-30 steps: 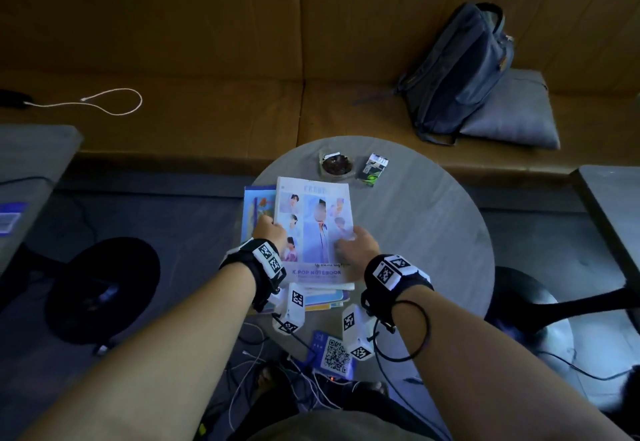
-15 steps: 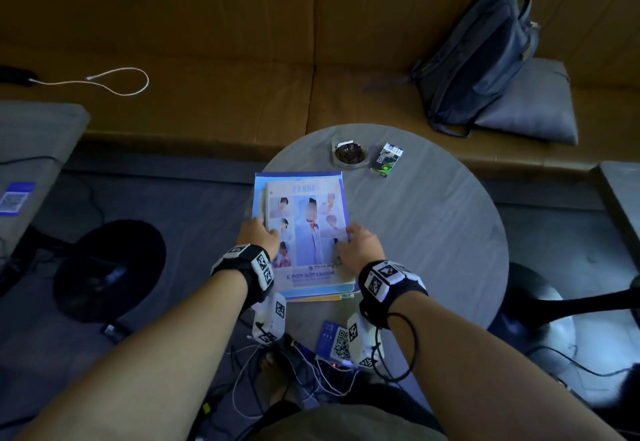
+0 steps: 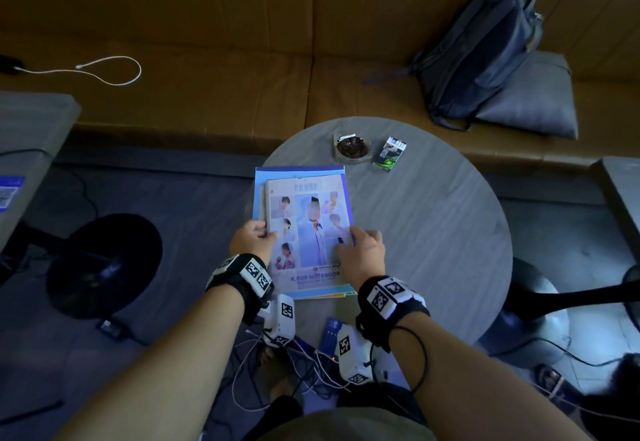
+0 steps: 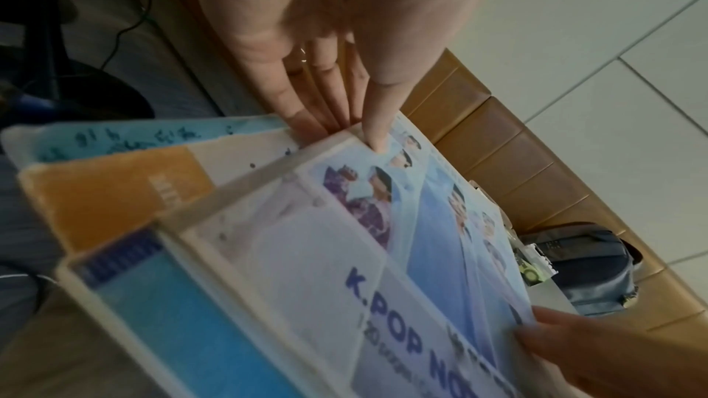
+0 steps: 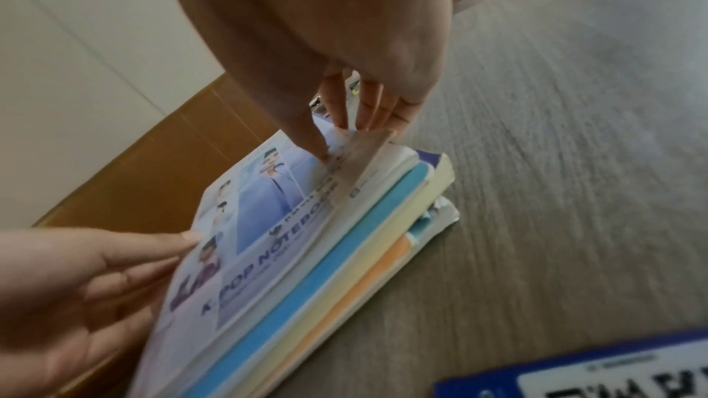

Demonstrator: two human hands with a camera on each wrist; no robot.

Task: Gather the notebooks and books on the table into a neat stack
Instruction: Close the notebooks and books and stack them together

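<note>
A K-POP notebook (image 3: 308,233) lies on top of a stack of several books at the left edge of the round grey table (image 3: 433,233). A larger blue book (image 3: 259,191) shows under it. My left hand (image 3: 263,233) holds the stack's left side. Its thumb (image 4: 379,141) presses on the notebook's cover (image 4: 383,238), and its straight fingers run down beside the edge. My right hand (image 3: 349,236) pinches the notebook's right cover edge (image 5: 368,156), which curls up between thumb and fingers. Blue-edged and orange-edged books (image 5: 306,283) lie below.
An ashtray (image 3: 352,148) and a cigarette pack (image 3: 389,154) sit at the table's far side. A blue QR card (image 3: 330,333) lies at the near edge. Behind, a brown sofa holds a backpack (image 3: 485,46), a grey cushion (image 3: 533,94) and a white cable (image 3: 114,72).
The notebook has slid left and away over the blue book, so the lower books stick out less toward me. Both hands stayed at its sides, and the right fingers now lift the cover's edge.
</note>
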